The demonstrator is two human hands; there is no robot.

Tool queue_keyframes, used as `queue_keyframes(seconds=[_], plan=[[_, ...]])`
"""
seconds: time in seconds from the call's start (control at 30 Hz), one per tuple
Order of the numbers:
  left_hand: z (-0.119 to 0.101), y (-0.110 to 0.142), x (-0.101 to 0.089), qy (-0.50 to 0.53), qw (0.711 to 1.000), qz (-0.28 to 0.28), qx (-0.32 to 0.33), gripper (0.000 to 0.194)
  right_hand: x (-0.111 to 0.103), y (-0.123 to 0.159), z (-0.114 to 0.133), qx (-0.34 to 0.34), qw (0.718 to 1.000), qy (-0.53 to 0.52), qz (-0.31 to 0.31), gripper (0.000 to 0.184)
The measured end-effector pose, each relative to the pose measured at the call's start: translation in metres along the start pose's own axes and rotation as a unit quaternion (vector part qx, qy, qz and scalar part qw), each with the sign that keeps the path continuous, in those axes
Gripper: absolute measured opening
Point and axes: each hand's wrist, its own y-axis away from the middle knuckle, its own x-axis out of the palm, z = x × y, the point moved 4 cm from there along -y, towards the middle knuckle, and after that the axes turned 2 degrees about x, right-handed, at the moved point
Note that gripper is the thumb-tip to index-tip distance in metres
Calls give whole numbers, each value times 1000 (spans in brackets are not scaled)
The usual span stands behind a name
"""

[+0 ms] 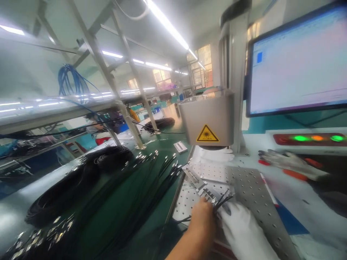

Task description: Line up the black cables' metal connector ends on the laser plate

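My bare left hand [202,218] is closed at the near end of a metal fixture [207,193] with slots; its fingertips are partly hidden. My right hand [242,227], in a white glove, is beside it with its fingers closed around a few black cables [224,199]. Their ends stick up between the two hands and the fixture. More black cable comes out to the left from under my left wrist. Both hands are over a perforated metal plate [251,184], below a grey machine head [207,121] with a yellow laser warning sign.
Bundles of black cables [89,177] with metal connector ends lie on the green mat to the left. A monitor [295,65] and a panel with lit buttons [311,138] stand right. A grey glove [292,164], a marker [269,188] and a small slotted block [180,147] lie nearby. A person [99,131] sits behind.
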Motion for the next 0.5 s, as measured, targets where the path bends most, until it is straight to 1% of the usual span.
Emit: queue_keyframes(seconds=[0.07,0.13,0.17,0.2,0.27,0.33,0.43,0.5], plan=[[1,1,-13,9,1000,-16,12,25,-2,-1,-1,-41,999,26,-17,29],[3,3,-32,37,997,-57,39,19,-6,-4,0,-65,996,50,-21,28],[6,3,-41,59,994,-73,51,15,-8,-6,0,-64,996,57,-18,29],[9,3,-50,87,992,-80,54,17,-9,-7,0,-56,996,63,-15,29],[19,0,-60,141,987,-62,38,22,-9,-9,1,-42,996,74,-25,29],[29,-4,-63,171,984,-44,6,16,-7,-9,0,-51,995,76,-42,28],[41,-7,-62,185,981,-43,-35,6,-3,-9,-2,-97,991,67,-56,27],[45,-6,-59,180,982,-39,-39,12,-1,-10,-5,-123,988,75,-59,28]])
